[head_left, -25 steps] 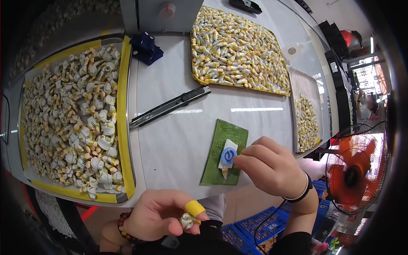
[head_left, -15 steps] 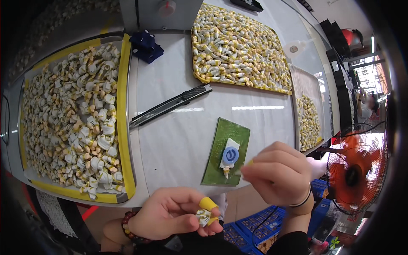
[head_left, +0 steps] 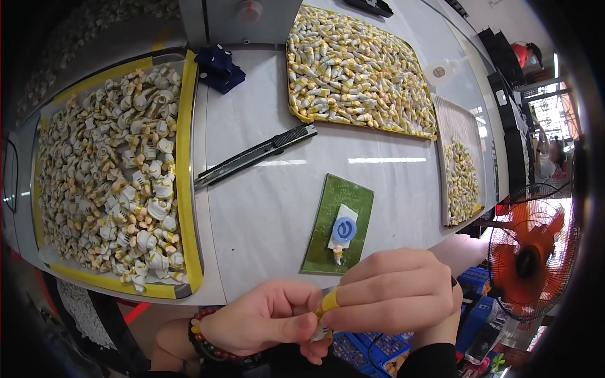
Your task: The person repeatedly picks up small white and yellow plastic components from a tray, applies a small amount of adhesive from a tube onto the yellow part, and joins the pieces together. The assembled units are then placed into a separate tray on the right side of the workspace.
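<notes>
My left hand (head_left: 255,321) is closed in front of the table's near edge, holding a small white-and-yellow piece (head_left: 320,331) between thumb and fingers. Yellow tape wraps its index finger. From the right, my right hand (head_left: 394,293) meets it, fingertips pinched against the same piece and hiding most of it. Just beyond the hands lies a green mat (head_left: 318,242). On the mat rests a flat white block (head_left: 346,211) with a blue ring-shaped part (head_left: 344,230) on top. A small white-and-yellow piece (head_left: 338,255) lies at the block's near end.
At left, a yellow-edged tray (head_left: 191,138) holds heaped white-and-gold pieces. Another full tray (head_left: 362,124) lies at the back, a partly filled one (head_left: 463,113) at right. A black utility knife (head_left: 255,155) and dark-blue cloth (head_left: 218,69) lie between. An orange fan (head_left: 528,258) stands right.
My right hand has come left and down from beside the green mat to meet my left hand. Its fingertips now cover much of the piece that showed openly before.
</notes>
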Demonstrator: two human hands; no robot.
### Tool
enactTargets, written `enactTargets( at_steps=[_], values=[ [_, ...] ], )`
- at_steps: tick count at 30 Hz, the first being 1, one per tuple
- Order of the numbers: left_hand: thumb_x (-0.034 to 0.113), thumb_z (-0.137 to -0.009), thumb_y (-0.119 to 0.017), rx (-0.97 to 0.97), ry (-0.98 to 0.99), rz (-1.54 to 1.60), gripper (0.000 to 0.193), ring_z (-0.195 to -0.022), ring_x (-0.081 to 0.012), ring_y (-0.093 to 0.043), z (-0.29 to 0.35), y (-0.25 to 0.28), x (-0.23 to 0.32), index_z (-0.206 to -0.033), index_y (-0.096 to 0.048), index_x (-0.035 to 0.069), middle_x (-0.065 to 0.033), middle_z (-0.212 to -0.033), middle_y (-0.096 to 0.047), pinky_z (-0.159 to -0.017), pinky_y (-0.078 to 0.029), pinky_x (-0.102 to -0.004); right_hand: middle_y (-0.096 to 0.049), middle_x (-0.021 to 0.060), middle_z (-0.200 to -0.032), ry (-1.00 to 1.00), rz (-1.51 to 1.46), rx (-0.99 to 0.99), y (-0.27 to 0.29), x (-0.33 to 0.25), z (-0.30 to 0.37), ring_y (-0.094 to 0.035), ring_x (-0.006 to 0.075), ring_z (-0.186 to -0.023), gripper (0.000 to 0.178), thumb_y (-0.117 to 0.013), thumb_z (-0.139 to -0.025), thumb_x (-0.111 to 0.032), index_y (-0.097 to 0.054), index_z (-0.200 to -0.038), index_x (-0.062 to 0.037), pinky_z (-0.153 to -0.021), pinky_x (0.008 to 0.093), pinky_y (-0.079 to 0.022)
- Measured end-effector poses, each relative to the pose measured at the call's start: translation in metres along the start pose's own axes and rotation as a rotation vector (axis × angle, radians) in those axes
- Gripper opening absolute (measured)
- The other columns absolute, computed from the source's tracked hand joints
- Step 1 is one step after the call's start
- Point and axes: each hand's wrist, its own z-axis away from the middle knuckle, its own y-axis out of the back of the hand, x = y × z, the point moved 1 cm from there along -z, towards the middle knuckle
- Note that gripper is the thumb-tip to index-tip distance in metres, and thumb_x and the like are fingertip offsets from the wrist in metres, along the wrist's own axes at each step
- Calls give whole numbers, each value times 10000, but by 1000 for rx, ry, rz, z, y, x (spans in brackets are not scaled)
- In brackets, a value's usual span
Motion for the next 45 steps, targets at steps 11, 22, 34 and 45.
enactTargets(
  at_steps=[11,22,34,45],
  values=[
    [278,-947,-560,-31,55,54,282,-819,-103,-617,-6,9,-13,-1026,-545,8,-40,-902,-612,-786,-510,-253,-622,140,-804,138,-61,-46,2,9,5,-626,228,-699,132,-660,-768,5,-636,-864,92,-620,288,-536],
    [115,-881,-658,159,-408,-482,219,-885,-112,-613,-3,-13,3,-1027,-563,-17,-49,-937,-628,-808,-474,-234,-697,112,-800,22,70,141,-2,0,11,-679,223,-669,34,-688,-722,-37,-678,-740,-10,-572,269,-556],
    [88,-722,-804,222,-822,-1141,254,-683,-196,-636,-4,-14,9,-891,-653,-27,-126,-789,-645,-610,-483,-259,-678,146,-855,140,77,44,5,-12,23,-644,265,-750,94,-702,-693,-3,-671,-776,27,-679,341,-570],
    [158,-824,-724,155,-689,-822,329,-764,-193,-603,-1,-13,2,-1007,-542,-46,-147,-853,-613,-742,-517,-325,-665,110,-902,100,514,468,45,-13,36,-631,238,-811,141,-731,-740,-89,-683,-854,-20,-695,319,-512]
  ],
)
